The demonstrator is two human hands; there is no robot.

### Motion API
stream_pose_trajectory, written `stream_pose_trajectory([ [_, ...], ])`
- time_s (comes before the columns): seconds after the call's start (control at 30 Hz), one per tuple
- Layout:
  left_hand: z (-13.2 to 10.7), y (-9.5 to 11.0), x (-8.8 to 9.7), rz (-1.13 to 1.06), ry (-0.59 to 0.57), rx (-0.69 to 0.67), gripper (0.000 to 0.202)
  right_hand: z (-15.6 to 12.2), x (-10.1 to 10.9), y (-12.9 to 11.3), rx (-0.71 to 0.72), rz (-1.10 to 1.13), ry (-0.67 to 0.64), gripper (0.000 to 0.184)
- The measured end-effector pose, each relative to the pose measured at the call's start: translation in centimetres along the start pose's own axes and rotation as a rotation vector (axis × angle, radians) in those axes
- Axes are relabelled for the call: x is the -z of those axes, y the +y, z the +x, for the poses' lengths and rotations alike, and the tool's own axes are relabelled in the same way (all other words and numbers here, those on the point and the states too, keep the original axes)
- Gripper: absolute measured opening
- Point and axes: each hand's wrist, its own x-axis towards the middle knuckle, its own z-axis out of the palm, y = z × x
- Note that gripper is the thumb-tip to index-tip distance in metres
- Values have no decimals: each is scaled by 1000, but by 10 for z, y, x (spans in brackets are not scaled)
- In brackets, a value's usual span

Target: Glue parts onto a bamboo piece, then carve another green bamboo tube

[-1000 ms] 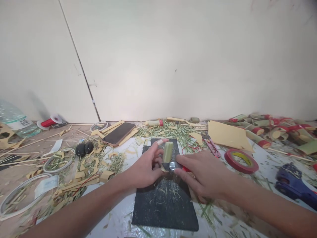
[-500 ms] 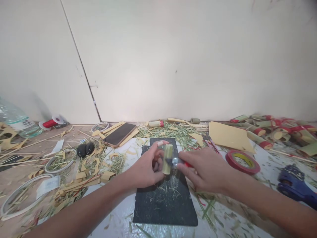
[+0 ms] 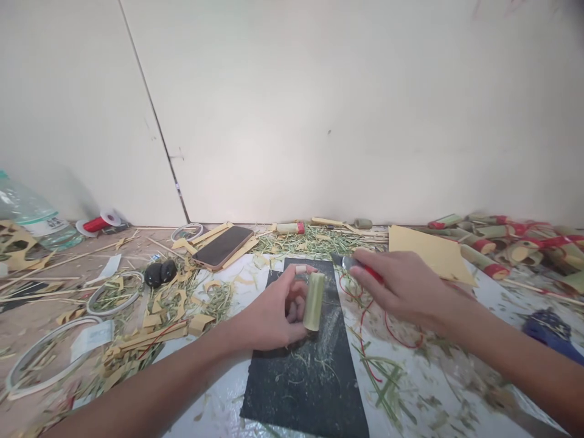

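My left hand point(image 3: 276, 310) is closed around a short pale green bamboo tube point(image 3: 314, 302), held upright over a black cutting mat point(image 3: 314, 377). My right hand point(image 3: 401, 286) is closed on a red-handled knife point(image 3: 360, 266) whose metal tip points left, a little above and to the right of the tube and apart from it. Green shavings lie on the mat under the tube.
A phone point(image 3: 222, 246) lies back left among yellow card scraps and green shavings. Two black round objects point(image 3: 157, 273), wire rings point(image 3: 109, 292) and a plastic bottle point(image 3: 31, 218) are at left. Yellow card point(image 3: 429, 249), red-taped bamboo tubes point(image 3: 502, 234) and a blue tool point(image 3: 554, 328) sit right.
My right hand has lifted the knife off the tube and drawn it up and to the right. My left hand still holds the tube upright, slightly lower over the mat.
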Motion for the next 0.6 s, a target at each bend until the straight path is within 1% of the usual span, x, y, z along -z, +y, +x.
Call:
stream_pose_trajectory([
  [0.13,1,-3,0,-44,49,-6,64,-11,-3,-28,202,101,-140,30],
  [0.23,2,-5,1,-63,56,-14,63,-16,-7,-40,231,106,-201,28],
  [0.37,2,-5,2,-72,48,-21,60,-15,-10,-37,246,98,-189,29],
  [0.5,0,-1,4,-81,19,-27,59,-10,-11,-31,261,69,-137,29],
  [0.53,0,0,4,-83,7,-22,58,-8,-11,-27,247,56,-122,30],
  [0.6,-1,2,4,-71,-12,-6,56,-3,-8,-18,174,20,-79,31],
])
